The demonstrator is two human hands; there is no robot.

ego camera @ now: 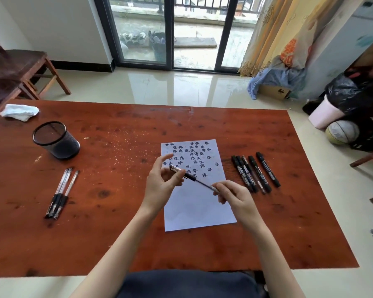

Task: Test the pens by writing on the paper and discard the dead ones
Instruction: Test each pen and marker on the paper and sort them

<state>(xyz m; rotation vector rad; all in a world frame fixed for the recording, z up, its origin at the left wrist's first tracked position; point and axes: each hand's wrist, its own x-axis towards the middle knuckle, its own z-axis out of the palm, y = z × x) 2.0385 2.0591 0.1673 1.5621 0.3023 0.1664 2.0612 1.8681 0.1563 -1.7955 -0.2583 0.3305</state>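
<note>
Holding one pen [193,179] over paper [199,203] bearing repeated, unreadable handwritten characters.

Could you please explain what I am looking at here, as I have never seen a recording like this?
There is no machine: a person wears a camera on the head, looking down at their own bare hands. The left hand and the right hand hold one pen between them, above a sheet of paper whose upper half is covered in test writing. The paper lies on a reddish wooden table. Black markers lie to its right, three clear pens to its left, beside a mesh pen cup and a crumpled white cloth.
</note>
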